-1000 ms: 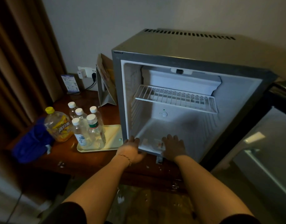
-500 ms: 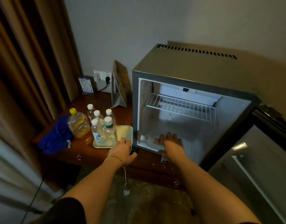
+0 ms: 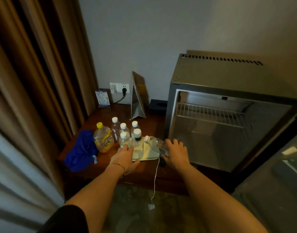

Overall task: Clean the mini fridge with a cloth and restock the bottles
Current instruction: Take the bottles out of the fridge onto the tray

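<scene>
The mini fridge (image 3: pixel 211 74) stands open on the right, its inside empty apart from a white wire shelf (image 3: pixel 210 113). My right hand (image 3: pixel 175 153) grips a clear water bottle (image 3: pixel 154 144) lying sideways, its white cap pointing left over the cream tray (image 3: pixel 149 153). My left hand (image 3: pixel 126 155) rests on the tray's front left corner, fingers reaching toward the nearest bottle. Several upright water bottles (image 3: pixel 124 130) stand at the tray's left end. A yellow-capped drink bottle (image 3: pixel 103 140) and a crumpled blue cloth (image 3: pixel 80 150) lie further left on the wooden table (image 3: pixel 102 163).
The fridge door (image 3: pixel 287 165) hangs open at the far right. A folded card stand (image 3: pixel 137 98), a dark box (image 3: pixel 157 105), a small leaflet (image 3: pixel 102 98) and a wall socket (image 3: pixel 119 88) line the back of the table. A white cord (image 3: pixel 155 179) dangles off the front edge. Brown curtains (image 3: pixel 35 81) fill the left.
My right hand has drawn a bottle out of the fridge floor and carried it left over the tray. My left hand slid left to the tray's corner. The view has pulled back.
</scene>
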Available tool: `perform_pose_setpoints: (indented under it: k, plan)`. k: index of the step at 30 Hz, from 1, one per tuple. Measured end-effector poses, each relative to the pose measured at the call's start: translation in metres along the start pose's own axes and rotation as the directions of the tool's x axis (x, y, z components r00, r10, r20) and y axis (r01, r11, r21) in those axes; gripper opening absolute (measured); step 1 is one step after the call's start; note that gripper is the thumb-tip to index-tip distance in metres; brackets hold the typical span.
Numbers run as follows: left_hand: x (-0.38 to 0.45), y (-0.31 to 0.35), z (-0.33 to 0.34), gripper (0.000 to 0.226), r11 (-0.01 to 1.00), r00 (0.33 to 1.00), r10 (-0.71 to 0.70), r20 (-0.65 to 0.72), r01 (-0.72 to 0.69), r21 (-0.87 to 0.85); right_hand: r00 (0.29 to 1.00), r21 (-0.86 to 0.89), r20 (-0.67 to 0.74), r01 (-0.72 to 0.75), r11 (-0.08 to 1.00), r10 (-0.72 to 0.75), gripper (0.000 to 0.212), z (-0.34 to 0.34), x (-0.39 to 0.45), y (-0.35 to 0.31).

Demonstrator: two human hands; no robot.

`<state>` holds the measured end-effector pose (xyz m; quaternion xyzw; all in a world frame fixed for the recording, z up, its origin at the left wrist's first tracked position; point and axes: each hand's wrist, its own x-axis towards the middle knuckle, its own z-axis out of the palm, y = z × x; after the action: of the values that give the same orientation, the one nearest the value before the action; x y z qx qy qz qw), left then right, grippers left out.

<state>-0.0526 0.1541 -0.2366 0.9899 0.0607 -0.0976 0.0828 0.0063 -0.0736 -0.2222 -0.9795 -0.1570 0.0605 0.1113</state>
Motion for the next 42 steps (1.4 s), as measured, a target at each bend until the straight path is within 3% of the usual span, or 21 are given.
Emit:
perform_pose_setpoints:
  k: [4,9,14,18,22,26,42]
  plan:
    - [0.001,-0.019,0.009,0.069,0.999,1.0,-0.015,0.007,0.015,-0.03,0.999,0.075,0.011,-0.035,0.997,0.034,0.063,0.019,0.008,-0.023]
    - [0.006,-0.031,0.024,0.07,0.998,1.0,-0.014,0.017,0.015,-0.059,0.981,0.215,0.025,-0.192,0.957,0.192,0.062,0.038,0.022,-0.044]
    - [0.018,-0.041,0.036,0.07,0.998,1.0,-0.013,0.017,0.015,-0.067,0.946,0.509,-0.002,-0.278,0.815,0.324,0.052,0.065,0.045,-0.051]
    - [0.03,-0.045,0.042,0.069,0.997,1.0,-0.016,0.006,0.017,-0.072,0.919,0.672,-0.061,-0.251,0.697,0.39,0.061,0.092,0.063,-0.057]
    - [0.04,-0.05,0.056,0.07,0.999,1.0,-0.011,0.01,0.011,-0.05,0.916,0.638,-0.125,-0.221,0.738,0.382,0.057,0.128,0.087,-0.054]
    - [0.044,-0.056,0.076,0.07,0.998,1.0,-0.031,0.002,0.031,-0.059,0.925,0.573,-0.097,-0.249,0.781,0.367,0.055,0.158,0.114,-0.044]
    - [0.044,-0.056,0.106,0.067,0.99,0.99,-0.132,0.056,0.135,-0.047,0.951,0.655,-0.087,-0.17,0.737,0.296,0.066,0.175,0.125,-0.035]
